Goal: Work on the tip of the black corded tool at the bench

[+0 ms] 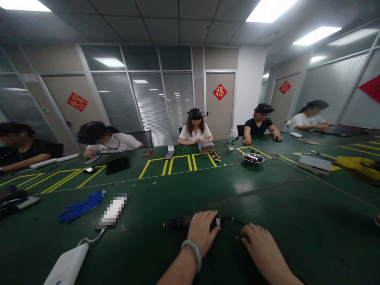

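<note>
A dark, corded tool that looks like an electric screwdriver [179, 223] lies sideways on the green table, its narrow tip to the left. My left hand [203, 229], with a pale bangle on the wrist, is wrapped over the middle of its body from above. From the right end a black cord [234, 219] runs towards my right hand [258, 241], whose fingers are curled down around it. The fingertips of the right hand are partly hidden beneath it, and a small light bit shows beside them.
To the left lie a blue glove [81, 206], a phone [114, 211] and a white power bank [67, 265] cabled to it. Farther off are a metal bowl [253, 158], a water bottle [231, 139] and a yellow tool [356, 164]. Several people sit across the table.
</note>
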Demonstrator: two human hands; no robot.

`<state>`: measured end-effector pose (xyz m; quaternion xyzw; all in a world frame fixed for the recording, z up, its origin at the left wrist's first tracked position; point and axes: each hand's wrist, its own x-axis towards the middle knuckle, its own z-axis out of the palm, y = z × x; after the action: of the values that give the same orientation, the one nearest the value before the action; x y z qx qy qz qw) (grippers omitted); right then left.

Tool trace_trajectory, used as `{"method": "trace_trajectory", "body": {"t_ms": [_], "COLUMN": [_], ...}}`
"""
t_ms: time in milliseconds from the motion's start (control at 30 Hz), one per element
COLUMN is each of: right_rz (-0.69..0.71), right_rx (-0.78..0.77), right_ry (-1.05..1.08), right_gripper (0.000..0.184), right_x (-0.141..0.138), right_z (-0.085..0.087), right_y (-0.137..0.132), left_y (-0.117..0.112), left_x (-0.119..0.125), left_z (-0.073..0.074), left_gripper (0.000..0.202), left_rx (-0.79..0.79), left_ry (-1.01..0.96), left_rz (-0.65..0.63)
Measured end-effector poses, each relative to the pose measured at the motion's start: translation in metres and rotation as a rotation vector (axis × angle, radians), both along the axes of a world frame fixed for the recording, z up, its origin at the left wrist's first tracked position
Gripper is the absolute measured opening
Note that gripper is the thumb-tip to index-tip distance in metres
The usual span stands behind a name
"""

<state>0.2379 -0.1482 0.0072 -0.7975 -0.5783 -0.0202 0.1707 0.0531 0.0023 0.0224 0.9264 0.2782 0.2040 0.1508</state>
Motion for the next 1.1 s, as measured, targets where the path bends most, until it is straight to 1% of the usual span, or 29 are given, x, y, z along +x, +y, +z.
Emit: {"method": "trace_trajectory", "body": {"t_ms": [167, 267, 367, 433, 533, 600, 667, 800, 867, 933, 1100], "right_rz": [0.016, -0.025, -0.081, -0.086, -0.052, -0.002, 0.047, 0.081, 0.075, 0.071, 0.129], "right_rx": [-0.031, 0.029, 0.118, 0.145, 0.066, -0.011, -0.042, 0.020, 0.063, 0.085, 0.117], "right_ry": [0.045, 0.105, 0.173, 0.229, 0.315, 0.351, 0.361, 0.360, 0.377, 0.393, 0.344], "right_gripper": [0.018, 0.021, 0.022, 0.020, 0.013, 0.009, 0.007, 0.008, 0.010, 0.011, 0.009], "right_x": [0.003, 0.008, 0.011, 0.012, 0.013, 0.012, 0.010, 0.007, 0.006, 0.006, 0.007], "right_z": [0.007, 0.016, 0.028, 0.035, 0.042, 0.042, 0.037, 0.021, 0.014, 0.011, 0.011], "right_y": [0.001, 0.008, 0.022, 0.035, 0.053, 0.060, 0.062, 0.054, 0.049, 0.047, 0.046], "left_y": [-0.002, -0.001, 0.003, 0.007, 0.011, 0.013, 0.012, 0.006, 0.002, -0.004, -0.015], "left_x": [-0.002, -0.004, -0.007, -0.010, -0.016, -0.020, -0.024, -0.024, -0.019, -0.012, 0.013], "left_z": [0.006, 0.009, 0.013, 0.015, 0.017, 0.017, 0.016, 0.014, 0.013, 0.013, 0.010], "left_gripper": [0.044, 0.044, 0.045, 0.045, 0.044, 0.043, 0.043, 0.045, 0.047, 0.044, 0.025], "left_rx": [-0.008, -0.020, -0.032, -0.034, -0.039, -0.039, -0.024, 0.025, 0.051, 0.080, 0.139], "left_ry": [-0.008, 0.026, 0.070, 0.096, 0.118, 0.112, 0.093, 0.036, 0.000, -0.028, -0.008], "left_rz": [-0.012, -0.023, -0.071, -0.103, -0.124, -0.117, -0.102, -0.078, -0.079, -0.086, -0.047]}}
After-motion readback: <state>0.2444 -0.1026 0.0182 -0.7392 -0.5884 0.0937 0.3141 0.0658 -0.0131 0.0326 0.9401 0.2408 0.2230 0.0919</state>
